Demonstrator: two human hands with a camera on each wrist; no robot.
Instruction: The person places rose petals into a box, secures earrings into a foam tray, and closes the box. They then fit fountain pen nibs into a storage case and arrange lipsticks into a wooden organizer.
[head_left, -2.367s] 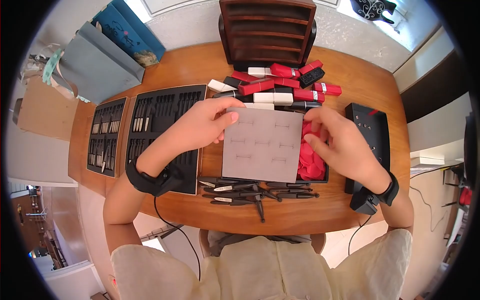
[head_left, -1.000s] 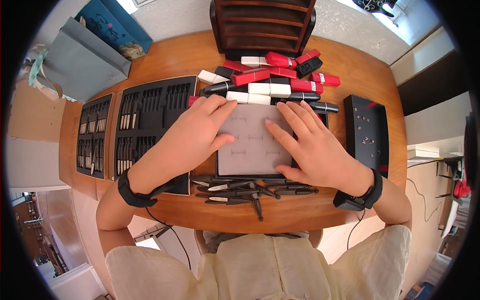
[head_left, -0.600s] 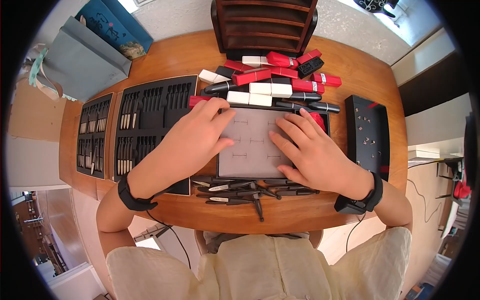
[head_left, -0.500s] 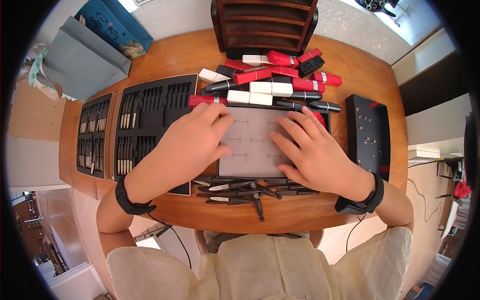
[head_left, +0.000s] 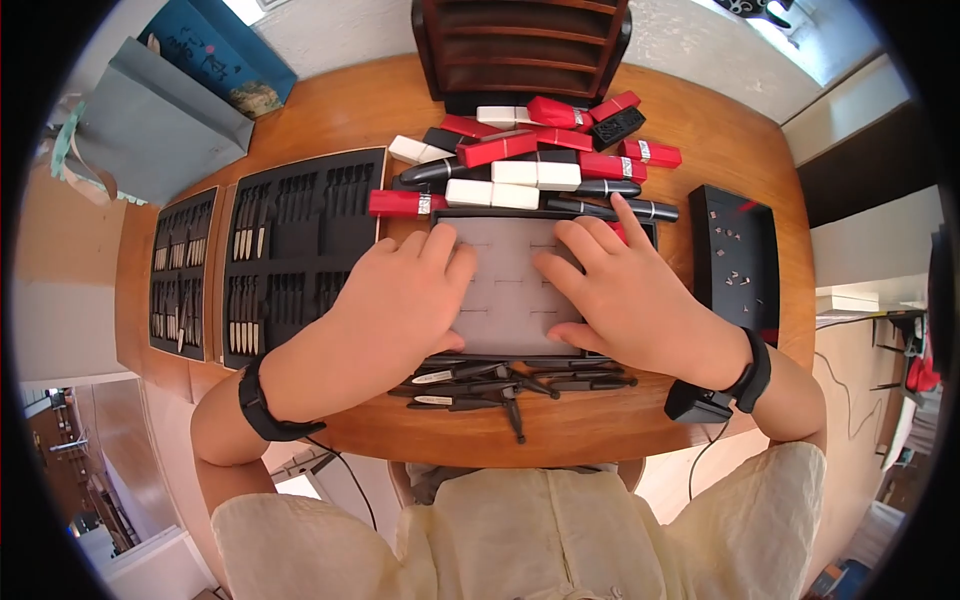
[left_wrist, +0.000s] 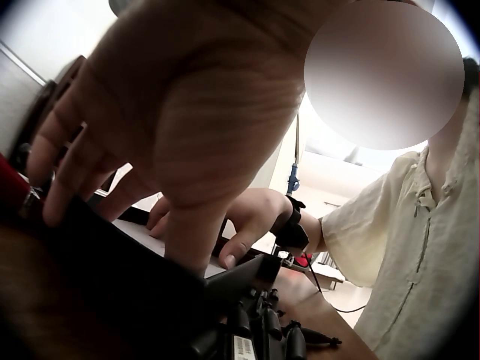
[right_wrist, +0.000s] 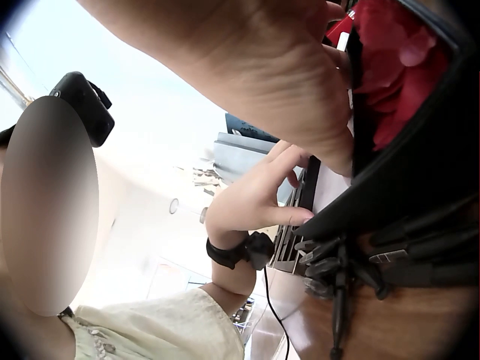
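A light grey slitted foam pad (head_left: 508,305) lies in a black box (head_left: 468,213) at the middle of the table. On the pad's left edge rest the fingertips of my left hand (head_left: 405,295), its thumb low near the front corner. My right hand (head_left: 640,300) presses the right edge with bent fingers, one finger raised toward the back. Neither hand grips anything. In the right wrist view, red petals (right_wrist: 397,71) fill the compartment beside the pad, behind the box's black wall (right_wrist: 409,161). From the head, my right hand hides most of those petals.
Red, white and black lipstick tubes (head_left: 515,172) lie heaped behind the box. Slim black tools (head_left: 500,385) are piled in front. Slotted black trays (head_left: 300,240) stand left, a shallow black box (head_left: 735,265) with small bits right. A wooden rack (head_left: 525,45) stands behind.
The grey pad, earlier held raised over the petals by its left corner, now lies down inside the box. My left hand has spread along its left edge; my right hand has come onto its right edge.
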